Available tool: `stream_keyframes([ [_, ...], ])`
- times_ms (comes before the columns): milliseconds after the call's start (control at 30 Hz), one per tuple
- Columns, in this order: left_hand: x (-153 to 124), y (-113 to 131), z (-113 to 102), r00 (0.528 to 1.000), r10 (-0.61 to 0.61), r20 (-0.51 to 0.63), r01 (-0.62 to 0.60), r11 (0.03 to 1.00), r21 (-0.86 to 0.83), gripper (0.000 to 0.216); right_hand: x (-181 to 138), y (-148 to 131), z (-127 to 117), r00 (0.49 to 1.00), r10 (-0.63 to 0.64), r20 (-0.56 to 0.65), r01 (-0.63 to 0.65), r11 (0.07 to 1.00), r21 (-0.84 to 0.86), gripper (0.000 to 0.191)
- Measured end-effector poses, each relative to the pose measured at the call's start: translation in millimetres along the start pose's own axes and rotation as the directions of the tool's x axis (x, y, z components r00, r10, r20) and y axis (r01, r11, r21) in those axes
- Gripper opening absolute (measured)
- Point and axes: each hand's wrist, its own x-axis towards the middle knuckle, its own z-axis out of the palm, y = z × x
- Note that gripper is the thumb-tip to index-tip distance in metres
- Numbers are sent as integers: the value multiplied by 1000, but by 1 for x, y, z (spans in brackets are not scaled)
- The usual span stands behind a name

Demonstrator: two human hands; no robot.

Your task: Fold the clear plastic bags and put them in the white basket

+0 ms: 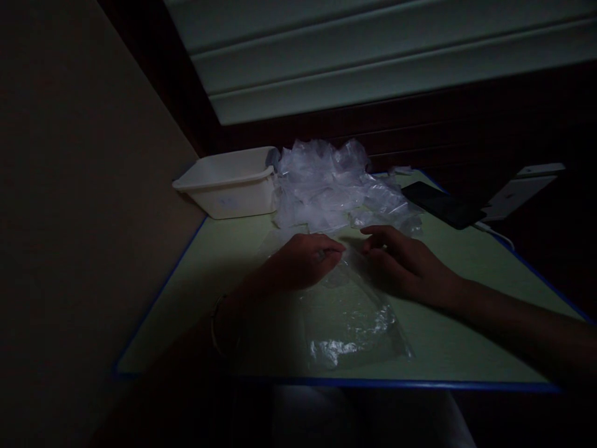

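Observation:
A clear plastic bag (pixel 349 330) lies flat on the pale green table, its lower end near the front edge. My left hand (pixel 305 261) pinches the bag's upper end between thumb and fingertips. Just to the right is my right hand (pixel 396 261), its fingers curled and apart, the index finger reaching forward. It hovers over the bag's upper right side, and I see nothing held in it. Beyond both hands, a heap of crumpled clear plastic bags (pixel 321 186) covers the back of the table.
A white plastic bin (pixel 228 186) stands at the back left, beside the heap. At the back right lie a dark phone (pixel 443 204), a white device (pixel 522 191) and a white cable (pixel 497 234). The table (pixel 476 336) has a blue edge; a wall rises at left. Light is dim.

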Motion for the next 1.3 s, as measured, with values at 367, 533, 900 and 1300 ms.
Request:
stream_keyframes([
  [367,-5,-2,-7,993,40,107,-39,999,-10,23,-8,-1,-4,973,-181,140,188,981,-37,41],
  [533,-7,-4,-11,993,-6,121,5,1000,14,23,-7,-2,-3,962,-200,188,210,977,-34,39],
  [900,-7,-7,-15,984,130,119,-146,980,135,19,-7,-3,-3,939,-235,252,251,968,-33,41],
  [1300,-7,0,-6,962,166,216,-211,956,203,22,-9,-4,-9,970,-183,160,191,981,-34,21],
])
